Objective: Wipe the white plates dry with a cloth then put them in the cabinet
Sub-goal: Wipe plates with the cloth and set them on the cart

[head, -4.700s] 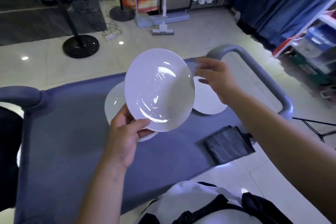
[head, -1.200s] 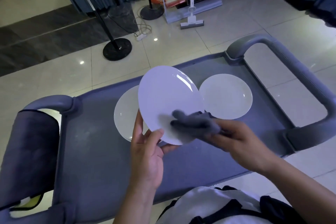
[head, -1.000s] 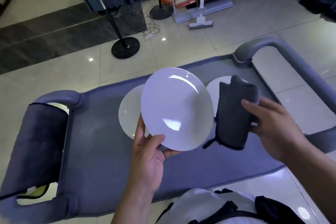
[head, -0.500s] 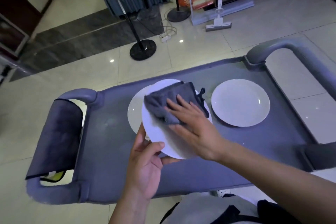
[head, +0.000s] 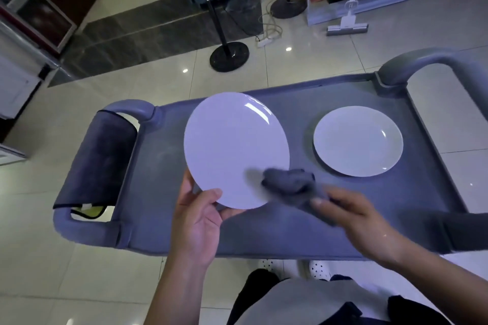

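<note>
- Pinching the near rim of a white plate (head: pixel 235 148), the left hand (head: pixel 196 221) has its thumb on the upper face and its fingers underneath, a firm grip on the plate's lower edge.
- The plate is held tilted above the grey cart (head: pixel 264 232), its face turned up toward the camera, with a bright glint near its far rim.
- The right hand (head: pixel 361 221) has its grip clamped on a grey cloth (head: pixel 287 183); the fingers are motion-blurred, so their exact lie is hard to read.
- The bunched end of the cloth touches the lower right part of the held plate, right at its edge.
- A second white plate (head: pixel 357 141) lies flat on the cart's surface to the right, apart from the held plate and the cloth.
- The cart has rounded handles at both ends; a dark towel (head: pixel 101 161) hangs over the left handle.
- Beyond the cart, on the tiled floor (head: pixel 148 82), stands a black round stand base (head: pixel 229 56) with its pole, and farther right a white floor mop (head: pixel 348 26).
- At the bottom of the view, the person's light top and white perforated shoes (head: pixel 319 269) are visible.
- A cabinet with dark glass doors (head: pixel 31 8) stands at the far left.
</note>
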Demonstrator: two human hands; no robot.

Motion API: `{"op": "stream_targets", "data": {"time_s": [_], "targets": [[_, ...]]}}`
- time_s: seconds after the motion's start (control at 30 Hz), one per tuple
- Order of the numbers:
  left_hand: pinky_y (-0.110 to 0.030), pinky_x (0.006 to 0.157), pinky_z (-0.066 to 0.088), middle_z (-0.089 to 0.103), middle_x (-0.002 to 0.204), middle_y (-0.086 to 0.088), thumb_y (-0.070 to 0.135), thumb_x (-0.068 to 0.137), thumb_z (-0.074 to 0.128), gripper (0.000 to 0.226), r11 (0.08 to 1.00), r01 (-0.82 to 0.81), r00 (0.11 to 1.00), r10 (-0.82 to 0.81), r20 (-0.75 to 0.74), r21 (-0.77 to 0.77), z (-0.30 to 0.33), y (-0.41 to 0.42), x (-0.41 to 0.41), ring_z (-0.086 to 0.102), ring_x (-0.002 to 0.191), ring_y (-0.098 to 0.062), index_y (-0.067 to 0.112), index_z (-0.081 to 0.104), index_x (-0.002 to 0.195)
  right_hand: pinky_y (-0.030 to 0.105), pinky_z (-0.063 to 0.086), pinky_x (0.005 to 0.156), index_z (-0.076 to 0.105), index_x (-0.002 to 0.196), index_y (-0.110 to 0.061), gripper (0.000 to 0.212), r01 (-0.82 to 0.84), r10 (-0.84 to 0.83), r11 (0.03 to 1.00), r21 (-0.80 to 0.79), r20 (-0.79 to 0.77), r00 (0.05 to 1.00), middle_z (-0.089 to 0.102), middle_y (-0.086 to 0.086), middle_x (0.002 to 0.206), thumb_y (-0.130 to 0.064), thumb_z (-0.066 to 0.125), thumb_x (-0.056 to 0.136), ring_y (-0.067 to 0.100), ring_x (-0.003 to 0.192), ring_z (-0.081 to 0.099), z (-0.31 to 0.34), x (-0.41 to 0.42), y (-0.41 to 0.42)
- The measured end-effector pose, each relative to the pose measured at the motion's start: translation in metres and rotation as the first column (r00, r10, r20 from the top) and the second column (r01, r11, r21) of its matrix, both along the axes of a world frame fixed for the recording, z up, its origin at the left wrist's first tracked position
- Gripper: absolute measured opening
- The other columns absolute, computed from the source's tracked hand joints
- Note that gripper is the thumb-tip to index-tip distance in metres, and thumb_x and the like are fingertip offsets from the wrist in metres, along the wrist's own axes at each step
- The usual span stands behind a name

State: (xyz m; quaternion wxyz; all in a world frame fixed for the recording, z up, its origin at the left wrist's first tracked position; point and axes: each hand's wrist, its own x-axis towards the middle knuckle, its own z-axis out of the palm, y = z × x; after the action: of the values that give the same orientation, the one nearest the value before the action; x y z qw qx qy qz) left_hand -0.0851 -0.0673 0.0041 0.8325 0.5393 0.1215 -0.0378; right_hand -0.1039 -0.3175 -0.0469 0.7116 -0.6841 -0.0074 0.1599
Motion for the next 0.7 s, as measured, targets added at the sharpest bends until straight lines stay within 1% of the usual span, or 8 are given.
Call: {"op": "stream_targets", "data": {"time_s": [0.1,0.17,0.23,0.33,0.4,0.47,0.53,0.7], "targets": [[-0.069,0.083,0.055,0.062,0.139,0.000,-0.004,0.080,0.052,0.066,1.000,0.001,1.000,-0.001,0.025,0.030,-0.001,-0.006,-0.008,0.061,0.126,-0.032,0.031,0.061,0.135,0.044,0.049,0.092,0.072,0.117,-0.015,0.027,0.286,-0.210,0.936,0.204,-0.326,0.922,0.075,0.004,0.114,-0.025,0.054,0.100,0.023,0.106,0.069,0.002,0.001,-0.021],[-0.069,0.083,0.055,0.062,0.138,0.000,-0.005,0.080,0.052,0.066,0.999,0.007,0.999,-0.009,0.041,0.031,-0.003,-0.011,-0.013,0.061,0.126,-0.031,0.032,0.062,0.134,0.047,0.048,0.099,0.069,0.123,-0.018,0.028,0.371,-0.282,0.906,0.201,-0.366,0.887,0.074,0.006,0.118,-0.025,0.049,0.103,0.026,0.112,0.068,0.009,0.006,-0.032],[-0.067,0.082,0.056,0.062,0.138,0.000,-0.004,0.079,0.053,0.067,1.000,0.016,0.999,-0.018,0.050,0.025,-0.003,-0.020,-0.019,0.062,0.124,-0.028,0.033,0.062,0.134,0.041,0.047,0.096,0.071,0.115,-0.019,0.024,0.369,-0.328,0.915,0.163,-0.230,0.916,0.075,-0.001,0.113,-0.020,0.049,0.104,0.017,0.106,0.069,0.024,0.014,-0.034],[-0.061,0.077,0.059,0.066,0.132,-0.001,-0.003,0.077,0.054,0.067,1.000,0.021,0.999,-0.022,0.044,0.021,-0.003,-0.035,-0.026,0.065,0.115,-0.024,0.030,0.060,0.135,0.015,0.040,0.081,0.069,0.089,-0.031,0.030,0.282,-0.285,0.958,0.050,0.266,0.921,0.065,-0.025,0.086,-0.009,0.053,0.101,-0.002,0.085,0.058,0.059,0.025,-0.021],[-0.054,0.071,0.061,0.069,0.124,-0.003,-0.003,0.076,0.055,0.064,0.999,0.045,0.998,-0.045,0.048,-0.003,-0.002,-0.045,-0.030,0.067,0.107,-0.023,0.027,0.062,0.132,0.012,0.038,0.095,0.062,0.113,-0.042,0.029,0.113,-0.060,0.990,-0.083,0.483,0.873,0.062,-0.032,0.111,-0.019,0.055,0.097,-0.004,0.110,0.055,0.077,0.029,-0.001],[-0.049,0.066,0.061,0.071,0.118,-0.006,-0.003,0.073,0.058,0.063,0.996,0.086,0.995,-0.084,0.060,-0.039,0.002,-0.052,-0.034,0.069,0.102,-0.023,0.028,0.065,0.128,0.027,0.011,0.122,0.041,0.144,-0.043,0.051,-0.003,0.240,0.919,-0.394,0.553,0.798,0.033,-0.020,0.159,-0.048,0.052,0.095,0.000,0.150,0.017,0.080,0.030,0.023],[-0.046,0.063,0.060,0.073,0.119,-0.007,0.001,0.070,0.061,0.066,0.991,0.109,0.992,-0.104,0.072,-0.078,0.006,-0.053,-0.038,0.071,0.102,-0.025,0.032,0.066,0.128,0.044,-0.004,0.124,0.021,0.157,-0.040,0.072,0.101,0.390,0.770,-0.630,0.589,0.708,0.003,-0.012,0.169,-0.066,0.039,0.092,0.009,0.154,-0.010,0.069,0.029,0.043],[-0.045,0.064,0.061,0.074,0.116,-0.005,-0.002,0.070,0.061,0.062,0.997,0.060,0.996,-0.056,0.065,-0.048,0.011,-0.048,-0.047,0.071,0.100,-0.023,0.032,0.072,0.121,0.048,0.000,0.123,0.007,0.160,-0.040,0.068,0.183,0.388,0.712,-0.678,0.598,0.702,-0.006,-0.013,0.168,-0.061,0.027,0.099,0.011,0.154,-0.015,0.051,0.038,0.055]]}}
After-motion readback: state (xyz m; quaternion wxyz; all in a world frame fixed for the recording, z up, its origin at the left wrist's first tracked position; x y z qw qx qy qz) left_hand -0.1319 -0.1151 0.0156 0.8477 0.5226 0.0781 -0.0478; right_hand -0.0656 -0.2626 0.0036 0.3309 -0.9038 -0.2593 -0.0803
